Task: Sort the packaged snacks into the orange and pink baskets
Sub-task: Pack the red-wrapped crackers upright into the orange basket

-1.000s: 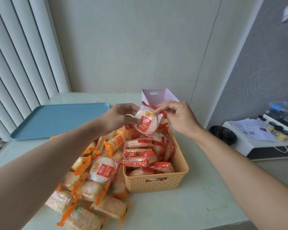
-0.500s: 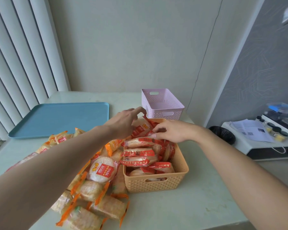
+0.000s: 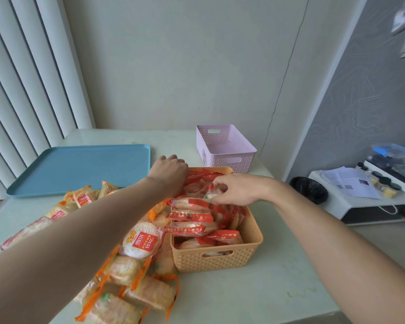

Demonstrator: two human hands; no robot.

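The orange basket (image 3: 220, 259) stands mid-table, packed with red-wrapped snack packets (image 3: 189, 216). My right hand (image 3: 237, 189) is over its far half, fingers curled and pinching a red-wrapped packet (image 3: 209, 194) among the others. My left hand (image 3: 171, 170) reaches to the basket's far left corner with curled fingers; what it holds is hidden. Behind the orange basket stands the pink basket (image 3: 229, 157), with nothing visible inside. A pile of orange-wrapped snacks (image 3: 131, 277) lies left of the orange basket, with a round red-labelled packet (image 3: 142, 244) on top.
A blue tray (image 3: 80, 167) lies at the back left of the pale green table (image 3: 255, 295). Vertical blinds hang on the left. Right of the table stand a black bin (image 3: 310, 190) and a white unit with papers and small jars (image 3: 360, 190).
Both hands brought the red-wrapped packet down from above the basket into its far half. The left hand let go and slid to the basket's far left corner; the right hand stays on the packet.
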